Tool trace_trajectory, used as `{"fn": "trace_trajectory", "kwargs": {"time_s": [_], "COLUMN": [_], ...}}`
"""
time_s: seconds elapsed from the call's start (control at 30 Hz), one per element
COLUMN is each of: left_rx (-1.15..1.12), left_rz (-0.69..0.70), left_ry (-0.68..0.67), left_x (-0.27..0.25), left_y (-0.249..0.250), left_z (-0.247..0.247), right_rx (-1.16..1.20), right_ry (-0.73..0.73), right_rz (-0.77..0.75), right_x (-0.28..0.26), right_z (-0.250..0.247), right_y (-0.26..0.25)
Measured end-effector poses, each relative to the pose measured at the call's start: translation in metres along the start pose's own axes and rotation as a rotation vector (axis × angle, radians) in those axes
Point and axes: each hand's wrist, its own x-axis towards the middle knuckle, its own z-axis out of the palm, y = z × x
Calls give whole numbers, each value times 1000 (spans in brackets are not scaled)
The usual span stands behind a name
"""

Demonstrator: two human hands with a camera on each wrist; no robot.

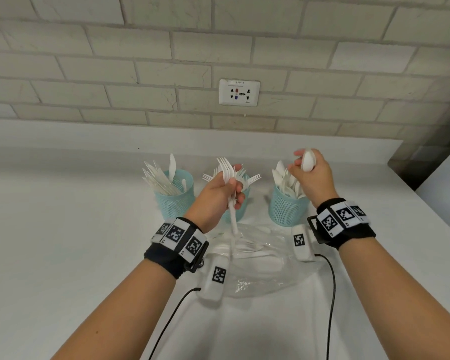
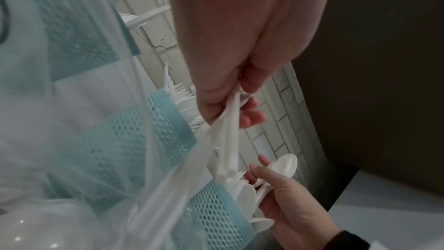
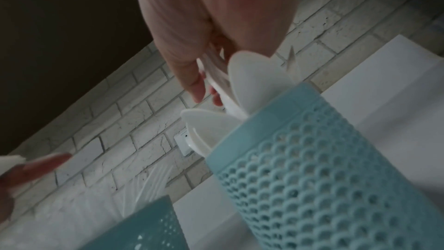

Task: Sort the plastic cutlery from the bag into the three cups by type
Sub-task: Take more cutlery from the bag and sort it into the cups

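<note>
Left hand: your left hand [image 1: 218, 193] is curled round a bunch of white plastic forks [image 1: 229, 175], tines up, handles running down past your palm toward the bag.
Fork cup: the middle teal perforated plastic cup [image 1: 240, 203] sits just behind that hand, mostly hidden by it, with more fork tines fanning out above its rim.
Right hand: your right hand [image 1: 313, 175] grips a stack of white plastic spoons [image 1: 308, 161], bowls poking out above your fingers (how many you hold cannot be told).
Spoon cup: the right teal perforated plastic cup [image 1: 286, 206] stands directly below and just left of your right hand, already holding spoons; your held spoons are above its rim.
Knife cup: the left teal perforated plastic cup [image 1: 176, 201] stands well left of your left hand, filled with white plastic knives [image 1: 161, 178].
Bag: the clear crumpled plastic bag [image 1: 260, 266] lies on the white countertop [image 1: 63, 229] between your two wrists, nearer you than the cups, with some white cutlery in it.
Wall: a white power socket [image 1: 239, 92] sits on the pale brick wall beyond both hands.
</note>
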Motion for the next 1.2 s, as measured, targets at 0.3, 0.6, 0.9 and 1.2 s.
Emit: {"fn": "trace_trajectory", "kwargs": {"time_s": [0.3, 0.6, 0.9, 1.2], "left_rx": [-58, 19, 156, 305], "left_rz": [-26, -15, 126, 188], "left_ry": [48, 28, 12, 24], "left_x": [1, -1, -1, -3], "left_y": [1, 3, 6, 10], "left_z": [-2, 3, 3, -3], "right_rx": [73, -405, -106, 152], "right_ry": [53, -160, -478, -525], "right_rz": [-126, -121, -221, -43], "right_x": [-3, -2, -47, -53], "right_z": [0, 6, 44, 71], "right_y": [-1, -1, -62, -82]}}
